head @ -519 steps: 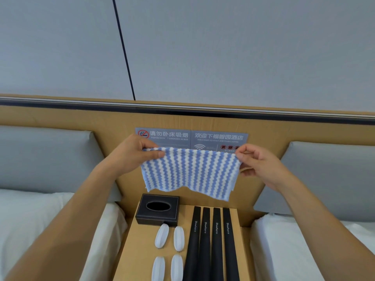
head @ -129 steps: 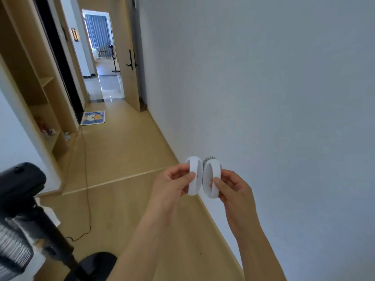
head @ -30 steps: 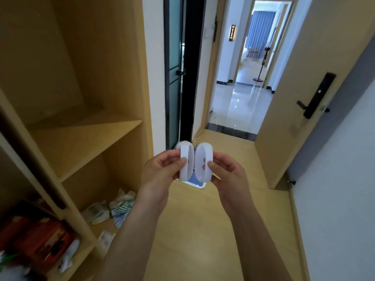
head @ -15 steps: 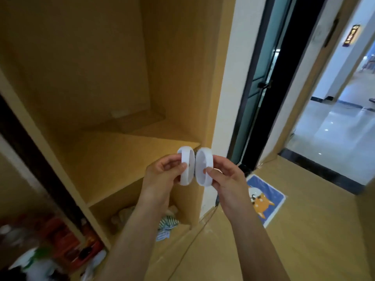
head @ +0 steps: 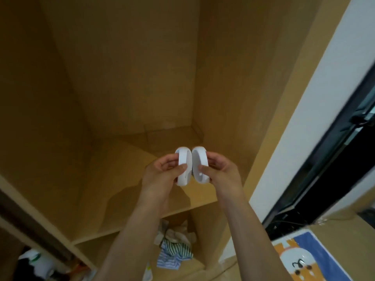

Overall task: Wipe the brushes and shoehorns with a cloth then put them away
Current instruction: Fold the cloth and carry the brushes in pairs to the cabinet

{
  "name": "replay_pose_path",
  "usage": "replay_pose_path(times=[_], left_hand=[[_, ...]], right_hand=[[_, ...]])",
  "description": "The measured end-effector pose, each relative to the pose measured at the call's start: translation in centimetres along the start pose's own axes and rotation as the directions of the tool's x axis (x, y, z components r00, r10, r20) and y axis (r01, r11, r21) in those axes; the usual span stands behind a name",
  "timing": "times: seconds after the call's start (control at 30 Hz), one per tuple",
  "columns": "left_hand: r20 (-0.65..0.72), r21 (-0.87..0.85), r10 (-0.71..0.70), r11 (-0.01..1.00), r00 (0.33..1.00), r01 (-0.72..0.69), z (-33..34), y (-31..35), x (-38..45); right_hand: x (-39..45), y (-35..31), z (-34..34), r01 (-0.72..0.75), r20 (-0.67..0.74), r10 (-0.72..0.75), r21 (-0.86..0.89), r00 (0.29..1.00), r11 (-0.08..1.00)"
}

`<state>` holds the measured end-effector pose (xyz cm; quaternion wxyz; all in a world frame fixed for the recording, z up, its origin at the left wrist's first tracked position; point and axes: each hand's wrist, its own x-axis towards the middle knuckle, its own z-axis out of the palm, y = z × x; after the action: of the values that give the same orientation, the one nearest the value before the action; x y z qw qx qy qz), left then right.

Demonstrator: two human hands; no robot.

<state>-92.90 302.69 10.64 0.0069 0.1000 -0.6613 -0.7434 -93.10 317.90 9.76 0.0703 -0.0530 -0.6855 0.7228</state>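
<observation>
The step in hand looks like putting the brushes away on the wooden shelf point(head: 113, 179) that fills the middle of the frame. To do it well, I would carry both brushes forward past the shelf's front edge before letting go, set each one down flat rather than dropping it on its rim, and place them side by side toward the back right corner, so neither rolls off onto the clutter of striped cloth point(head: 174, 252) in the compartment below.

The left hand point(head: 162, 175) holds the left white brush point(head: 183, 169) upright just right of centre frame, thumb across its near face and fingers curled behind. The right hand point(head: 221, 171) grips the right white brush point(head: 199, 167) the same way, mirrored. So each grip is closed around its own brush. The two brushes stand edge-on, touching or nearly so at their inner sides; which, I cannot tell. Both forearms rise from the bottom of the frame and converge, wrists level, hands above the shelf's front right part.
</observation>
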Motion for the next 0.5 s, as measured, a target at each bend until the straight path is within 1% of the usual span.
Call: replay_pose_path(times=[0.13, 0.3, 0.4, 0.5], left_hand=[[-0.066, -0.048, -0.025, 0.999, 0.998, 0.021, 1.2, 0.6, 5.6], [-0.020, -0.117, -0.043, 0.992, 0.999, 0.041, 2.3, 2.2, 13.8], [-0.017, -0.122, -0.066, 0.990, 0.998, 0.064, 2.8, 2.9, 19.0], [-0.046, -0.145, -0.086, 0.986, 0.995, 0.079, 2.8, 3.2, 23.8]], right_hand=[[6.8, -0.2, 1.7, -0.030, 0.001, 0.030, -0.019, 1.000, 0.999], [16.5, -0.7, 4.3, -0.123, -0.070, 0.121, -0.030, 0.990, 0.992], [21.9, -0.6, 5.6, -0.140, -0.083, 0.128, -0.156, 0.988, 0.978], [26.3, 0.0, 6.8, -0.136, -0.076, 0.124, -0.177, 0.989, 0.975]])
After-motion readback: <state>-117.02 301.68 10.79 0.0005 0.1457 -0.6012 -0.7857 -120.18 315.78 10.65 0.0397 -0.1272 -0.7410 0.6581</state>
